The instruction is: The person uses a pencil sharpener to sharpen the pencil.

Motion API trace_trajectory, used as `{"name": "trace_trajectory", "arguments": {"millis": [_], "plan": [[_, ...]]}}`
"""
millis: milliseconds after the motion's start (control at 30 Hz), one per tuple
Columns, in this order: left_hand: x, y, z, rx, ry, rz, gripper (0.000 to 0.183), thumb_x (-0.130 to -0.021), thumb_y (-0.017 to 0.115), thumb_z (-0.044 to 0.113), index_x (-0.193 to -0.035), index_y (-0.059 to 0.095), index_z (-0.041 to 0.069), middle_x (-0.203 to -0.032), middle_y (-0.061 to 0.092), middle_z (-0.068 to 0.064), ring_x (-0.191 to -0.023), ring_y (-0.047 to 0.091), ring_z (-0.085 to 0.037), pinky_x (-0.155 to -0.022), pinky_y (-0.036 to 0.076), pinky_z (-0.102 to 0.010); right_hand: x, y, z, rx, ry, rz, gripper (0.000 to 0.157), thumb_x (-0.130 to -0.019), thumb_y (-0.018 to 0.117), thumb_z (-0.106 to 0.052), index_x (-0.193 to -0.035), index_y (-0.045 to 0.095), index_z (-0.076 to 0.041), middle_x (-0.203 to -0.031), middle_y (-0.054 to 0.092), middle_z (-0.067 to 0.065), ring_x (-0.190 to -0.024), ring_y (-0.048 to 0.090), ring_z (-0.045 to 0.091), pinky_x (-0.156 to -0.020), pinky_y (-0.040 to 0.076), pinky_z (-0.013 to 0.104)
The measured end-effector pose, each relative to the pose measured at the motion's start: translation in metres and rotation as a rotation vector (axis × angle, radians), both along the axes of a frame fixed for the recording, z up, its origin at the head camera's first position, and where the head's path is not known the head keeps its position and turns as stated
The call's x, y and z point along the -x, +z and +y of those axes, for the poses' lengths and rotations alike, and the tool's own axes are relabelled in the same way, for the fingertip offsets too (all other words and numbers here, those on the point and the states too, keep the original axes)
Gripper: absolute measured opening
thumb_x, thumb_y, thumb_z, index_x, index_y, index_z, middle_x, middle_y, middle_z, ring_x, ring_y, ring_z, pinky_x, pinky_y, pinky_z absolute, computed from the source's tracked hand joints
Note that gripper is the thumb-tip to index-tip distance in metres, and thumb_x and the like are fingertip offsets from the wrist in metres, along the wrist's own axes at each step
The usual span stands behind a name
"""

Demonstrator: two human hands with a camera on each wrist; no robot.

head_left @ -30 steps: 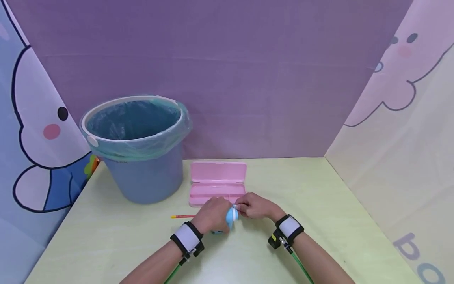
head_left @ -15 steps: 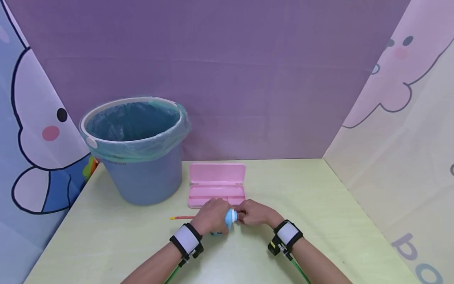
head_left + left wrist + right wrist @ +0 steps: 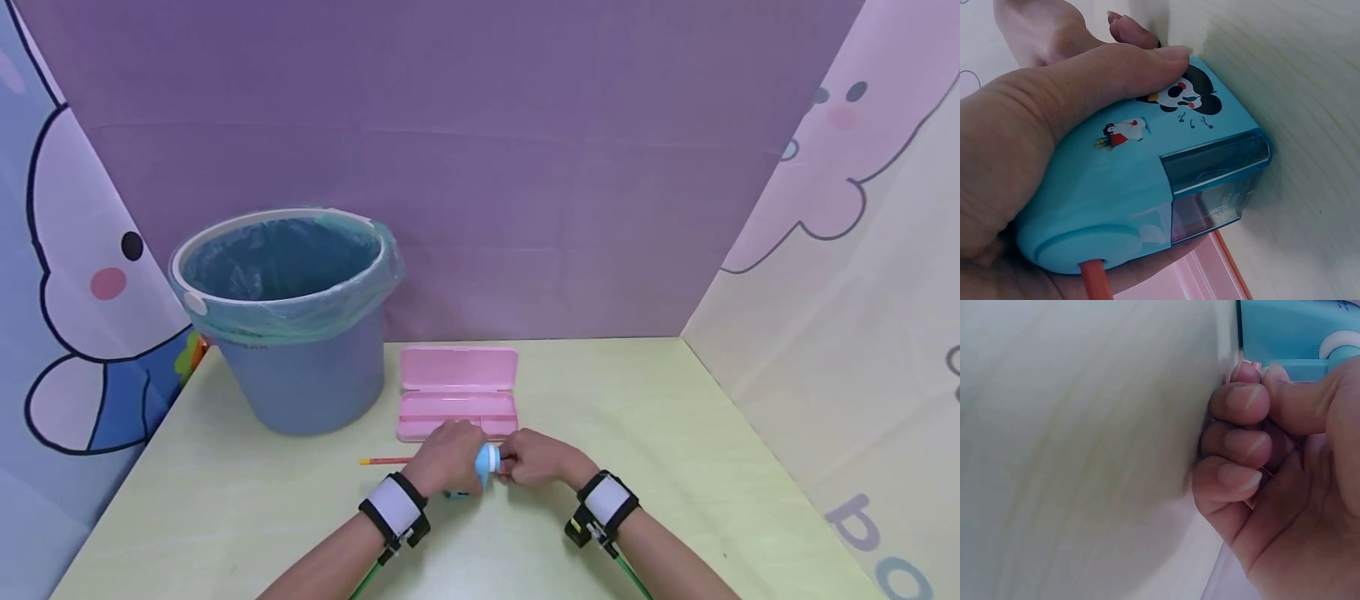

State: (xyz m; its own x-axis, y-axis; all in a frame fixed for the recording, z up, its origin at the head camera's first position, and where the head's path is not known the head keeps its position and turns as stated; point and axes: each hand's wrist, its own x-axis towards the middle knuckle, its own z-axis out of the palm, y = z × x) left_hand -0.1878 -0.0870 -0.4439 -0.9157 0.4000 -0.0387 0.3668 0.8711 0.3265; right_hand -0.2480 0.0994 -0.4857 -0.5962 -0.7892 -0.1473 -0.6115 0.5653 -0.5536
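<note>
A light blue crank pencil sharpener point(image 3: 483, 468) lies on its side on the table, gripped from above by my left hand point(image 3: 448, 458). In the left wrist view its printed cartoon side and clear shavings drawer point(image 3: 1210, 209) show, with my thumb across the body. A red pencil point(image 3: 1096, 281) sticks into the hole at its end; in the head view the pencil's yellow tip points left. My right hand point(image 3: 542, 457) has curled fingers and pinches the end of the sharpener's crank point(image 3: 1300, 367), whose knob is hidden in the fingers.
An opened pink pencil case point(image 3: 459, 404) lies just behind the hands. At the back left stands a blue bucket point(image 3: 315, 375) lined with a teal plastic bag. A purple backdrop point(image 3: 525, 167) closes off the far table edge, and printed panels flank both sides.
My right hand has moved down toward me with the crank, from above the sharpener's end to beside it. The left hand keeps its grip; the head view has tilted slightly.
</note>
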Motion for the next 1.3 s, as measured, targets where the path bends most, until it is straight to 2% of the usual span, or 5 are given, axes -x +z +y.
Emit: {"name": "trace_trajectory", "arguments": {"millis": [367, 633, 900, 1033, 1300], "plan": [[0.000, -0.001, 0.001, 0.000, 0.018, -0.022, 0.035, -0.061, 0.097, 0.017, -0.083, 0.071, 0.013, -0.070, 0.058, 0.007, -0.064, 0.050, -0.011, -0.060, 0.042, -0.024, -0.005, -0.002, 0.001, -0.043, 0.004, -0.016, 0.027, -0.097, 0.061, -0.009, -0.071, 0.065, -0.012, -0.059, 0.043, -0.012, -0.055, 0.037, 0.002, -0.056, 0.030, 0.018], [0.000, 0.000, 0.000, 0.012, 0.030, -0.015, 0.035, -0.061, 0.097, 0.017, -0.081, 0.068, 0.013, -0.070, 0.056, 0.005, -0.065, 0.049, -0.012, -0.060, 0.040, -0.025, -0.008, 0.002, 0.004, -0.043, 0.080, -0.043, 0.029, -0.099, 0.057, -0.009, -0.071, 0.066, -0.010, -0.058, 0.042, -0.012, -0.052, 0.035, 0.000, -0.054, 0.027, 0.018], [-0.002, 0.003, 0.001, 0.034, 0.038, -0.012, 0.037, -0.061, 0.098, 0.020, -0.081, 0.067, 0.013, -0.070, 0.055, 0.005, -0.066, 0.048, -0.013, -0.061, 0.040, -0.026, -0.014, 0.009, 0.007, -0.024, 0.141, -0.129, 0.032, -0.102, 0.057, -0.012, -0.072, 0.064, -0.007, -0.057, 0.044, -0.014, -0.050, 0.039, -0.002, -0.053, 0.031, 0.015], [-0.002, 0.004, 0.001, 0.033, 0.054, -0.020, 0.039, -0.061, 0.099, 0.021, -0.084, 0.069, 0.013, -0.071, 0.055, 0.005, -0.067, 0.048, -0.014, -0.062, 0.040, -0.026, -0.014, 0.007, 0.010, -0.003, 0.161, -0.135, 0.031, -0.103, 0.056, -0.015, -0.073, 0.063, -0.009, -0.058, 0.045, -0.014, -0.051, 0.039, -0.002, -0.055, 0.032, 0.015], [-0.003, 0.001, 0.004, 0.026, 0.058, -0.033, 0.039, -0.061, 0.099, 0.021, -0.083, 0.068, 0.013, -0.070, 0.054, 0.005, -0.067, 0.048, -0.014, -0.061, 0.040, -0.025, -0.015, 0.000, 0.019, 0.061, 0.162, -0.262, 0.034, -0.105, 0.053, -0.020, -0.075, 0.062, -0.008, -0.058, 0.046, -0.013, -0.051, 0.040, -0.001, -0.056, 0.033, 0.015]]}}
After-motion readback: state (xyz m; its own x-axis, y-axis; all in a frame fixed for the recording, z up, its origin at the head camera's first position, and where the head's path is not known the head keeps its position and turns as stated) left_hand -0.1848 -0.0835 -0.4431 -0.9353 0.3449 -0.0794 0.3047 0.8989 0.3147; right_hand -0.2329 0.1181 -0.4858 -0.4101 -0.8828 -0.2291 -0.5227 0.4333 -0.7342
